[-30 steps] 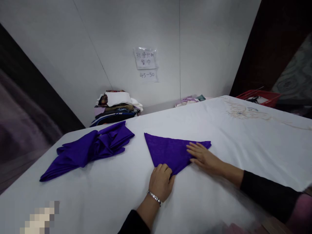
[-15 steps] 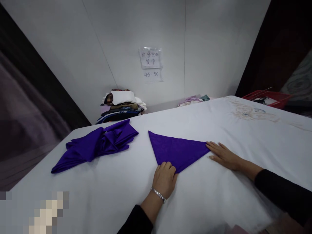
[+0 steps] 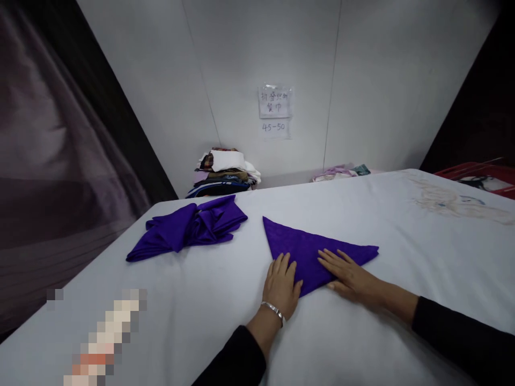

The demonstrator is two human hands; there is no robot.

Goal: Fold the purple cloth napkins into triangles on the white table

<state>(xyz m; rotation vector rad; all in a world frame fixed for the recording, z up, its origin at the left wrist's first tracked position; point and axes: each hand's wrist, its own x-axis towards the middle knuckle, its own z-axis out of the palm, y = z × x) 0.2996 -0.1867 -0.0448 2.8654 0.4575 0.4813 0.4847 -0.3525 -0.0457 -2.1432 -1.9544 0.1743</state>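
Observation:
A purple cloth napkin point(image 3: 308, 249), folded into a triangle, lies flat on the white-covered table. My left hand point(image 3: 281, 284), with a silver bracelet at the wrist, rests on its near left part, fingers stretched out over the fabric. Flat across the napkin's near right side lies my right hand point(image 3: 348, 276), its fingers extended. One pointed corner of the napkin sticks out to the right beyond that hand. The near corner is partly covered by my left hand.
Crumpled purple cloth point(image 3: 189, 225) lies at the table's left. Behind the table stand a stack of folded clothes point(image 3: 221, 174), more fabric point(image 3: 340, 171) and a red basket point(image 3: 462, 170). A handwritten sign point(image 3: 276, 110) hangs on the wall. A pixelated patch covers the lower left.
My right hand has moved left from the napkin's right corner onto its body. My left hand has flattened and slid slightly up the cloth. The camera view has turned a little left.

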